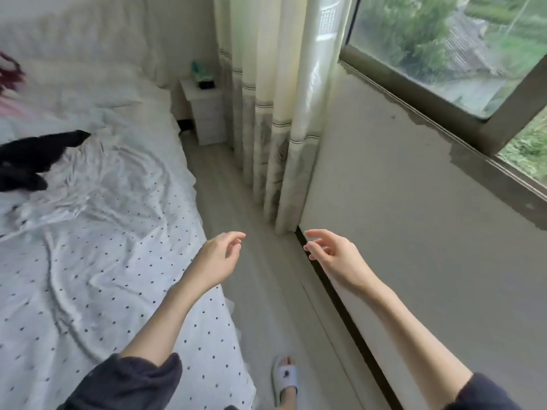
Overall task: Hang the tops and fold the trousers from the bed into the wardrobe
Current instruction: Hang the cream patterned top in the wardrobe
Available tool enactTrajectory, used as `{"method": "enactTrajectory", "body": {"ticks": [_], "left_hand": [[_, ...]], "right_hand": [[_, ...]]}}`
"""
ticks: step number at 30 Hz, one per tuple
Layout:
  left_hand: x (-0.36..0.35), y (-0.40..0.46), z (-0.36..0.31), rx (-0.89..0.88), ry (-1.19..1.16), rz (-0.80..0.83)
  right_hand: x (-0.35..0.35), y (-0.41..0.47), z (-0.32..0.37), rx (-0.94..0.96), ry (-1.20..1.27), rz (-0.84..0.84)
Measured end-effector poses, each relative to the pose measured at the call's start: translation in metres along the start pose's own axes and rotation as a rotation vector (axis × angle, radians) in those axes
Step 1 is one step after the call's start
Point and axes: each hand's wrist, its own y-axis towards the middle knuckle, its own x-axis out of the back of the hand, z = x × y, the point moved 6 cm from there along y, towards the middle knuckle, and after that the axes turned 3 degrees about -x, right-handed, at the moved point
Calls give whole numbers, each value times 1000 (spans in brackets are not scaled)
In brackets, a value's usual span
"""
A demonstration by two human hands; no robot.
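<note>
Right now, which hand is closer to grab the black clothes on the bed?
Probably the left hand. It is empty and hangs at the bed's edge, on the same side as the black garment. The right hand, also empty, is by the wall.

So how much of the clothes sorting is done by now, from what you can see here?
Done: cannot tell, since the wardrobe is out of view. In hand: nothing; the left hand and right hand are both empty, fingers loosely open over the floor beside the bed. Left: at least a black garment lying on the bed, and something dark red and pink at the far left edge, too blurred to identify.
</note>
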Motion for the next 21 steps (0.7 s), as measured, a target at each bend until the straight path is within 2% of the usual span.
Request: {"method": "enactTrajectory", "body": {"ticks": [4, 9, 14, 21], "left_hand": [[11, 78, 18, 103, -48, -72], [58, 142, 48, 266, -90, -243], [96, 188, 87, 435, -181, -430], [134, 277, 162, 648, -254, -606]], "right_hand": [[5, 114, 38, 74, -21, 110], [-14, 226, 92, 205, -78, 278], [-64, 329, 133, 276, -127, 448], [-139, 476, 201, 398, -173, 665]]}}
